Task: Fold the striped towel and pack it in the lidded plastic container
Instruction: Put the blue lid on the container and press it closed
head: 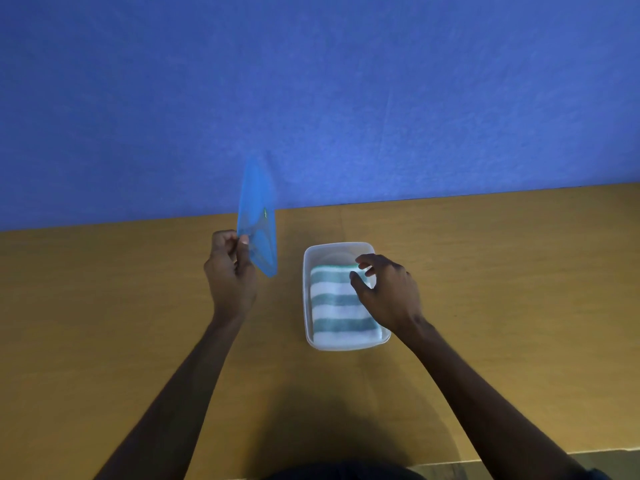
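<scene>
The striped towel, white with teal bands, lies folded inside the clear plastic container at the table's middle. My right hand hovers over the container's right side with its fingers spread, the fingertips at the towel's far right corner; it grips nothing. Left of the container, my left hand pinches the near edge of the translucent blue lid and holds it upright, raised off the table and tilted on edge.
The yellow-brown table runs the full width of the view, with a blue wall right behind its far edge. The near table edge shows at the bottom right.
</scene>
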The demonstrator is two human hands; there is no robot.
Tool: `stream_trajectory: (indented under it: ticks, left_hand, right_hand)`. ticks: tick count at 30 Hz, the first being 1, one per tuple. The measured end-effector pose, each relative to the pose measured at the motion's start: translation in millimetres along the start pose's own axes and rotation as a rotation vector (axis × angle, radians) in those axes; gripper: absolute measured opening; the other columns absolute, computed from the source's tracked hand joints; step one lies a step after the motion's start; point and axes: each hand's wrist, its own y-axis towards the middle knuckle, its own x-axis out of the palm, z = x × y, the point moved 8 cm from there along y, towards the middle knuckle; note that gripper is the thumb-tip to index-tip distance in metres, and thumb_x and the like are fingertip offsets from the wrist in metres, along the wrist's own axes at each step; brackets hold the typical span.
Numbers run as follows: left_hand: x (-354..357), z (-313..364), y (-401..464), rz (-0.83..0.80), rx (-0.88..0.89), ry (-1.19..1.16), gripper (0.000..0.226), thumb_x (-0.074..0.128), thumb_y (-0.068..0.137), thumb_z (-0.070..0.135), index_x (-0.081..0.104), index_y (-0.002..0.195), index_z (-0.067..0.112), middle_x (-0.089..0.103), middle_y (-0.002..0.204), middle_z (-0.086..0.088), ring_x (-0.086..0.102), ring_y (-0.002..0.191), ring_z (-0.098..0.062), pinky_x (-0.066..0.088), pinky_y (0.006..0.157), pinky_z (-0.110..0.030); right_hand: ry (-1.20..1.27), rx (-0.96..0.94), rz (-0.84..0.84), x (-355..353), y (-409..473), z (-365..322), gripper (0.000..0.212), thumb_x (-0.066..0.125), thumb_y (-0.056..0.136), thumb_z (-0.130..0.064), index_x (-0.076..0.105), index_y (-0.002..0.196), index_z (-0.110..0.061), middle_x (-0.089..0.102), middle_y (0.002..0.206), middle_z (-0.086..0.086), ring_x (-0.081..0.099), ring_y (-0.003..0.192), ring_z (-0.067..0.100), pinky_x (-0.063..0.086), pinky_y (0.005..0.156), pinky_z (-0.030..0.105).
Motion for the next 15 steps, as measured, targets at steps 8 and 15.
stream_trajectory:
  ticks: [8,15]
  left_hand:
    - [-2.2,17.3,-15.1,0.057,-0.193,-0.322,0.006,0.048,0.099,0.013,0.051,0.095,0.012,0.062,0.082,0.003,0.061,0.075,0.005,0.056,0.075,-0.037]
    - [11.8,8.7,-40.0,0.006,-0.373,-0.597,0.013,0.049,0.099,0.016,0.054,0.087,0.016,0.065,0.088,0.000,0.067,0.086,-0.002,0.057,0.071,-0.021]
  right_hand:
    - [0.077,0.023,-0.067,14.1,8.3,-23.7,0.040,0.047,0.097,-0.043,0.063,0.124,-0.017,0.072,0.115,-0.001,0.070,0.095,0.017,0.057,0.082,0.037]
    - [0.919,0.467,-0.240,42.5,5.9,-19.6,0.028,0.053,0.097,-0.034,0.066,0.115,-0.017,0.072,0.111,0.005,0.071,0.085,0.012,0.056,0.076,0.031]
